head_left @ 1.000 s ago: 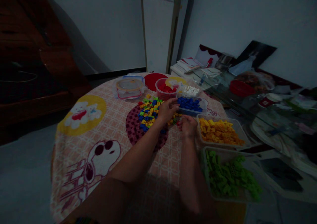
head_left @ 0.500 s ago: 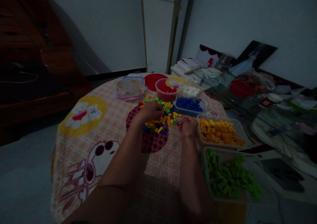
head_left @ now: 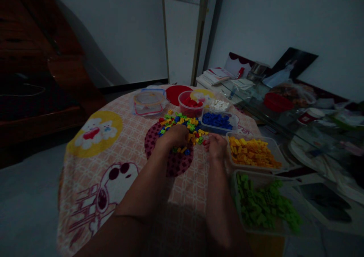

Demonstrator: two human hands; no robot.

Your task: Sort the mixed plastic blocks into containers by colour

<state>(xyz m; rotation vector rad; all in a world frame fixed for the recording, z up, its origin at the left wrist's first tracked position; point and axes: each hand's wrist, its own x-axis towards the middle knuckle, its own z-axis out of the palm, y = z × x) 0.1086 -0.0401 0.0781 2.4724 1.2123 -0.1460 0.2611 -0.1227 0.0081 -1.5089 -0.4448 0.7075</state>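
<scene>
A pile of mixed coloured bricks (head_left: 193,125) lies on the patterned tablecloth (head_left: 187,188). My left hand (head_left: 178,135) is over the near left part of the pile, its fingers bent down and their tips hidden. At the pile's right edge, my right hand (head_left: 216,145) is closed, with something small and red at its fingertips. Sorted bricks fill tubs around it: yellow ones (head_left: 253,152) just right of my right hand, green ones (head_left: 264,202) nearer, blue ones (head_left: 217,120) and red ones (head_left: 191,101) behind.
White bricks (head_left: 218,105) sit behind the blue tub. Stacked lidded containers (head_left: 149,102) and a red round lid (head_left: 178,94) stand at the back. A cluttered glass table with a paper cup (head_left: 309,115) is at the right.
My left hand has moved nearer to me and slightly right, uncovering bricks on the pile's left side. My right hand has hardly moved.
</scene>
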